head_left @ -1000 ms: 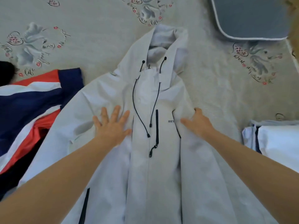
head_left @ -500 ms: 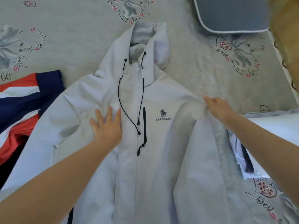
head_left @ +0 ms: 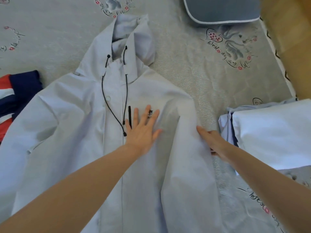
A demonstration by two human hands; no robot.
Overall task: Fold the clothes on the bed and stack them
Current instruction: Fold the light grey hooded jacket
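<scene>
A pale grey hooded jacket [head_left: 80,125] lies face up on the bed, hood pointing away, black drawcords down its front. My left hand [head_left: 143,130] presses flat on the chest, fingers spread, partly covering the small black logo beside the chest zip. My right hand [head_left: 210,140] holds the jacket's right edge just below the shoulder; its fingers reach under the fabric and are partly hidden. A folded stack of white and light blue clothes [head_left: 272,132] sits at the right.
A red, white and navy garment [head_left: 15,96] lies at the left, partly under the jacket's sleeve. A blue-grey pillow [head_left: 222,9] with white piping sits at the far side. The bed's right edge [head_left: 284,71] borders a wooden floor.
My left hand has moved from the jacket's left chest across the zip to the logo. My right hand has slid from the shoulder down to the jacket's right edge.
</scene>
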